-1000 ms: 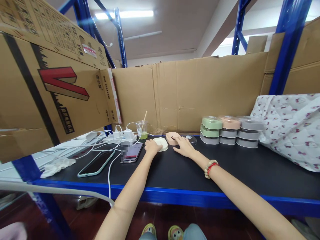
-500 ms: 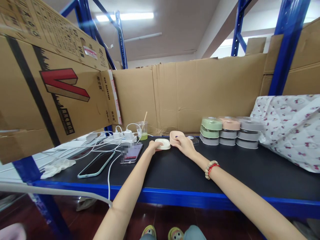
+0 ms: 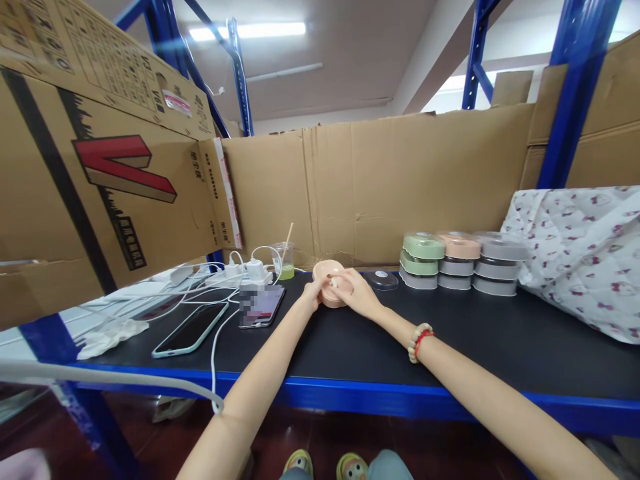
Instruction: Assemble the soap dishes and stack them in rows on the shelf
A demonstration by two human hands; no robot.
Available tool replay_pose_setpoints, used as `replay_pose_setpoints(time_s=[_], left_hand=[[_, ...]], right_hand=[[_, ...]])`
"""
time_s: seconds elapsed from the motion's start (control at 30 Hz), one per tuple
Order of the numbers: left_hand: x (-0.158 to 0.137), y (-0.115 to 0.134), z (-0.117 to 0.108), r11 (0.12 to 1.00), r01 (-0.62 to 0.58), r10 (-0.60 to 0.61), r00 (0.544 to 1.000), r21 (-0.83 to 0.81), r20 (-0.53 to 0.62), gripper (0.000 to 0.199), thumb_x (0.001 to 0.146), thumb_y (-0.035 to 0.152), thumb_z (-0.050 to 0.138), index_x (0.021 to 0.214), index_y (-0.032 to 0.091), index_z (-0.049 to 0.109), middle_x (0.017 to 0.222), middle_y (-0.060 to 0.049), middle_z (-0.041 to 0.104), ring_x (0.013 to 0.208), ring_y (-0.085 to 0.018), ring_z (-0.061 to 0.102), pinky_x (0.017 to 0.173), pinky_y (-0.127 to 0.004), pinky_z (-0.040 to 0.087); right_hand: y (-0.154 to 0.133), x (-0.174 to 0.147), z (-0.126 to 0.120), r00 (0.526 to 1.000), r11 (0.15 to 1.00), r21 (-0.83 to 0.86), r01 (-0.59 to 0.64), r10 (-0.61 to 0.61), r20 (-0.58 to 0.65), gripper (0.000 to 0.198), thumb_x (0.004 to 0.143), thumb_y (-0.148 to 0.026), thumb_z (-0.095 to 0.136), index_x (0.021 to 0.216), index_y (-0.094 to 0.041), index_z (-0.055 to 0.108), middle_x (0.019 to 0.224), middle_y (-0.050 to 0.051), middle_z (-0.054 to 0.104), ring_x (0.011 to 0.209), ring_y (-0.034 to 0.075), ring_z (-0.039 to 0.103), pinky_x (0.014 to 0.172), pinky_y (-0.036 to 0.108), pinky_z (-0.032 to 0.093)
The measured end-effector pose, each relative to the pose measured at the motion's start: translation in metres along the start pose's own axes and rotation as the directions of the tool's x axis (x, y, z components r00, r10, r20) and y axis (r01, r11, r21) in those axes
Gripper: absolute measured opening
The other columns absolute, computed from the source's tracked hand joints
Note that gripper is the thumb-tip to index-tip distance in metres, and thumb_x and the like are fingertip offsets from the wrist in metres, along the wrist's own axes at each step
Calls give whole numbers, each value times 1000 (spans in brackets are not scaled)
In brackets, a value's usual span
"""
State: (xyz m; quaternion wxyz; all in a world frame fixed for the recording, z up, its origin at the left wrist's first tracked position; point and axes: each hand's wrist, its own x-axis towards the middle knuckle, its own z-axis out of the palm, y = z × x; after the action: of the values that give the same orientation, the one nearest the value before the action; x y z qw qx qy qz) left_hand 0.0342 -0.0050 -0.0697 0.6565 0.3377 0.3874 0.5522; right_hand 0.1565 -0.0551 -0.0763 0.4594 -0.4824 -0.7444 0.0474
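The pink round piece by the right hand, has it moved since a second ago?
Yes. The pink round piece has gone left, away from the stacked containers, toward the green drink cup, and both hands now hold it.

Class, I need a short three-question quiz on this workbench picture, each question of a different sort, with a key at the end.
1. True or false: both hands hold the pink round case together.
2. Multiple choice: the clear round lid lies (A) on the pink case, (B) flat on the black shelf to the right of the hands, (C) on a phone.
3. Fill in: the wrist with the bead bracelet belongs to the ____ hand.

Key
1. True: the left hand and the right hand both grip it.
2. B.
3. Right.
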Motion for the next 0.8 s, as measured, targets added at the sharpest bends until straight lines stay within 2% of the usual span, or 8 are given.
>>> replay_pose_setpoints(time_s=[0.1, 0.17, 0.23, 0.3, 0.43, 0.53, 0.73, 0.8], left_hand=[[-13, 6, 9, 998, -47, 46, 999, 36, 27, 19, 59, 2, 69, 75, 10, 63, 61, -3, 64, 53, -11, 59, 56, -19, 50], [-20, 8, 15, 996, -55, 50, 996, 73, 69, 14, 62, 7, 71, 74, 10, 65, 64, -4, 65, 56, -12, 60, 57, -21, 50], [-25, 7, 18, 987, -56, 41, 994, 149, 103, 11, 66, 13, 71, 75, 10, 66, 66, -6, 66, 57, -14, 60, 59, -23, 50], [-26, 6, 19, 974, -52, 25, 991, 219, 128, 11, 71, 19, 68, 78, 10, 67, 71, -7, 68, 59, -15, 61, 61, -25, 49], [-24, 4, 17, 962, -34, -11, 987, 271, 163, 20, 78, 29, 62, 82, 10, 67, 79, -9, 69, 62, -15, 61, 61, -25, 48], [-23, 5, 16, 959, -63, 16, 986, 276, 166, 25, 78, 33, 63, 84, 9, 66, 83, -10, 69, 66, -16, 62, 63, -26, 49], [-21, 5, 15, 947, -73, 40, 993, 313, 110, 18, 74, 25, 66, 79, 8, 66, 86, -12, 69, 74, -19, 64, 70, -28, 50], [-19, 3, 13, 955, -47, 24, 996, 293, 82, 14, 75, 21, 64, 78, 7, 65, 83, -12, 69, 72, -19, 64, 72, -28, 50]], right_hand=[[3, 4, 0, 949, 962, 139, -237, 260, -180, 64, 67, -40, 67, 124, -17, 52, 126, 11, 50, 116, 21, 50, 100, 35, 39], [4, 6, -3, 869, 851, 323, -413, 474, -139, 67, 64, -43, 68, 123, -15, 51, 121, 12, 53, 112, 21, 52, 96, 34, 41], [4, 6, -7, 804, 714, 474, -515, 594, -21, 57, 65, -44, 67, 111, -11, 59, 106, 11, 61, 98, 20, 58, 86, 31, 45], [5, 6, -11, 780, 636, 548, -543, 623, 49, 47, 66, -45, 65, 97, -10, 63, 91, 8, 64, 83, 17, 60, 74, 27, 47], [4, 6, -14, 783, 612, 602, -513, 621, 35, 42, 65, -50, 64, 83, -11, 65, 81, 4, 64, 68, 10, 56, 63, 20, 43], [3, 6, -16, 785, 599, 613, -515, 617, 56, 42, 62, -49, 67, 82, -11, 66, 79, 3, 65, 63, 8, 54, 59, 19, 42], [4, 7, -18, 779, 615, 551, -564, 618, 108, 34, 73, -42, 61, 84, -11, 66, 74, 3, 63, 61, 9, 53, 58, 21, 41], [7, 7, -20, 805, 716, 413, -563, 587, 82, 38, 78, -46, 54, 85, -10, 66, 77, 6, 64, 69, 13, 57, 64, 24, 44]])
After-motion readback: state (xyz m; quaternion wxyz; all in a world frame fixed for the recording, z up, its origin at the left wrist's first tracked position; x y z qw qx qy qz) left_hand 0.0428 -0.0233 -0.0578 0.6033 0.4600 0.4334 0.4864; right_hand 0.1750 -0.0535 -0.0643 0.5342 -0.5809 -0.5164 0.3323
